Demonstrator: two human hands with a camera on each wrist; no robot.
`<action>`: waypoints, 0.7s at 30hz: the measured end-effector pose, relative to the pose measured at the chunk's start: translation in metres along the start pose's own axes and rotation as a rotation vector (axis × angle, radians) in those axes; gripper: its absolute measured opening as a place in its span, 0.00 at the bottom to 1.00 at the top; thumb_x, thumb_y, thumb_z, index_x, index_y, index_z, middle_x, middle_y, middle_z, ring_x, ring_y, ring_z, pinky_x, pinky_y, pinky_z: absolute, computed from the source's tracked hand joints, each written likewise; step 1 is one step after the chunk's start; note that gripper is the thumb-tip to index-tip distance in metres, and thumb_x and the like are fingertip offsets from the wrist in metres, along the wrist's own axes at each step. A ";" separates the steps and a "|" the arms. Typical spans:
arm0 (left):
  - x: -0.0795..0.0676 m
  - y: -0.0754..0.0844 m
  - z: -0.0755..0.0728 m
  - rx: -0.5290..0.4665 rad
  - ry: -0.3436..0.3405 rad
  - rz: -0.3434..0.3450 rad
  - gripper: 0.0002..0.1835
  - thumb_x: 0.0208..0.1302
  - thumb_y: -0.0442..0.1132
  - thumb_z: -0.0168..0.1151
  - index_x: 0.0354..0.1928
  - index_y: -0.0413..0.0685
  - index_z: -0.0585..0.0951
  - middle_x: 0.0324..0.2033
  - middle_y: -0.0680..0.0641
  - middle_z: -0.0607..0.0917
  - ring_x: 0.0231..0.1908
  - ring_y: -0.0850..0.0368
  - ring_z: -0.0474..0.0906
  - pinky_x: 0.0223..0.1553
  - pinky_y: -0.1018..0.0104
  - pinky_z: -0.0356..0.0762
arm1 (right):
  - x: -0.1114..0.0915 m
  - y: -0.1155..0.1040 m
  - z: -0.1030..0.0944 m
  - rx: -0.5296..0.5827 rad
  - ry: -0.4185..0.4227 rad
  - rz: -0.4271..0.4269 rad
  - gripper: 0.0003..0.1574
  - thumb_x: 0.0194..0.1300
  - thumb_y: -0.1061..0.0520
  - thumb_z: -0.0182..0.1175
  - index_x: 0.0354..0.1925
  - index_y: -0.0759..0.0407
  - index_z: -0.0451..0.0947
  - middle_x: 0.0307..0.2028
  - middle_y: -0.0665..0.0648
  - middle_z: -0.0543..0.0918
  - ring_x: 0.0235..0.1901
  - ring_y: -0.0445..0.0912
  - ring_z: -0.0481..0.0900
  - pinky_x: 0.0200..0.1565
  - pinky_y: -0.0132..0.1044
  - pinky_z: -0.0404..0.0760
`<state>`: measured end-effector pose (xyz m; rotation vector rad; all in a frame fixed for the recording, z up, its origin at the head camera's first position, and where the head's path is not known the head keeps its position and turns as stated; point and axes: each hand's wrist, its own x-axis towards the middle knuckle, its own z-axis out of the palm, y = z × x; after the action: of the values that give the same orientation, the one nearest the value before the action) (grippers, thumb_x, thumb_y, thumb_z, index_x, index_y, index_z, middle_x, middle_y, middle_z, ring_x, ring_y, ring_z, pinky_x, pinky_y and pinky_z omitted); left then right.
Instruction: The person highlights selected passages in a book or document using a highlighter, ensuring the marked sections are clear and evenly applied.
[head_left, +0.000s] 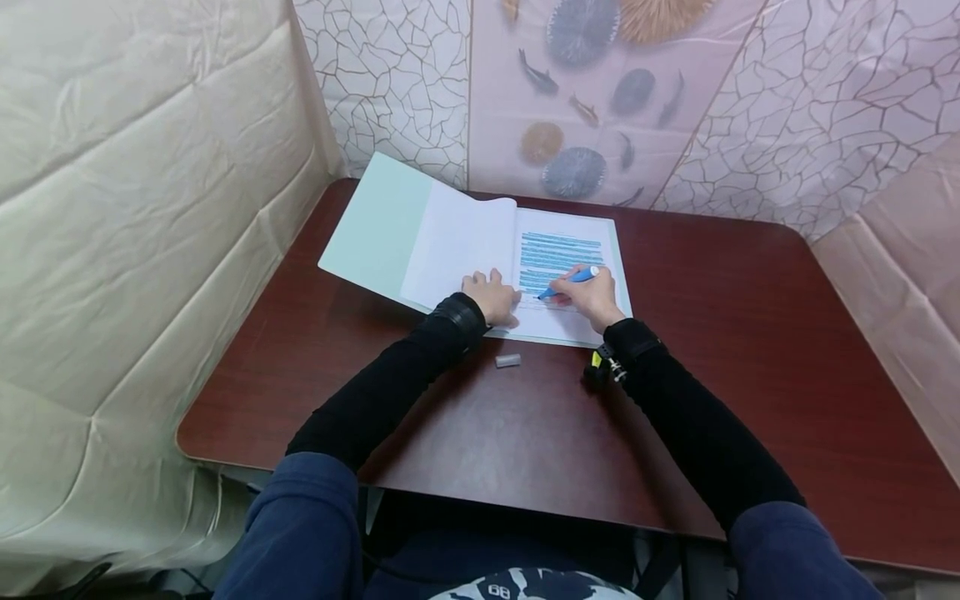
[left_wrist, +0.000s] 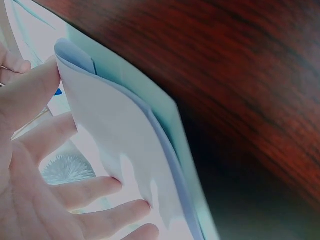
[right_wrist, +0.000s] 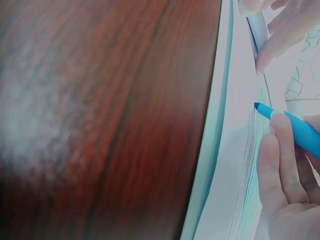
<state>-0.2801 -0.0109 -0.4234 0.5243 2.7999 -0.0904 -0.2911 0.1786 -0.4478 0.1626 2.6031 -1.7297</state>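
A pale green folder (head_left: 375,225) lies spread on the table, with white pages (head_left: 457,242) turned over to its left. Its right-hand page (head_left: 566,321) carries many printed lines covered in blue bands. My left hand (head_left: 491,298) rests on the paper near the fold, fingers spread; in the left wrist view, the fingers (left_wrist: 100,192) touch the curved sheet. Between thumb and fingers, my right hand (head_left: 592,298) pinches a blue highlighter (head_left: 577,276). Its dark blue tip is at the page, just below the blue bands. In the right wrist view, the highlighter (right_wrist: 302,134) slants past the fingertips.
A small grey piece (head_left: 507,360) lies on the brown table (head_left: 720,358) in front of the folder. Beside my right wrist is a dark item with a yellow patch (head_left: 596,360). Patterned cloth (head_left: 390,83) hangs behind the table, with quilted cloth at the left.
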 end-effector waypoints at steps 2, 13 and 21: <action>0.000 0.000 -0.001 0.003 -0.001 -0.004 0.33 0.65 0.60 0.56 0.71 0.66 0.64 0.69 0.39 0.62 0.64 0.39 0.61 0.64 0.45 0.60 | 0.000 0.000 -0.001 -0.010 0.002 -0.009 0.11 0.59 0.55 0.67 0.34 0.61 0.77 0.25 0.53 0.86 0.26 0.41 0.87 0.41 0.32 0.83; -0.003 0.001 -0.002 -0.002 -0.006 -0.004 0.34 0.65 0.60 0.56 0.72 0.65 0.63 0.70 0.39 0.61 0.65 0.39 0.61 0.64 0.46 0.60 | -0.001 0.001 -0.004 0.006 0.009 0.000 0.10 0.58 0.56 0.67 0.33 0.61 0.77 0.22 0.50 0.85 0.24 0.41 0.86 0.38 0.30 0.83; -0.005 0.001 -0.002 -0.009 0.003 -0.001 0.34 0.65 0.59 0.56 0.72 0.65 0.63 0.68 0.39 0.62 0.64 0.39 0.61 0.64 0.46 0.61 | -0.002 0.002 -0.008 -0.016 0.006 -0.007 0.11 0.60 0.55 0.67 0.35 0.61 0.78 0.23 0.51 0.86 0.25 0.43 0.87 0.41 0.32 0.83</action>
<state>-0.2759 -0.0115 -0.4197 0.5218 2.8018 -0.0767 -0.2889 0.1865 -0.4469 0.1593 2.6239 -1.7131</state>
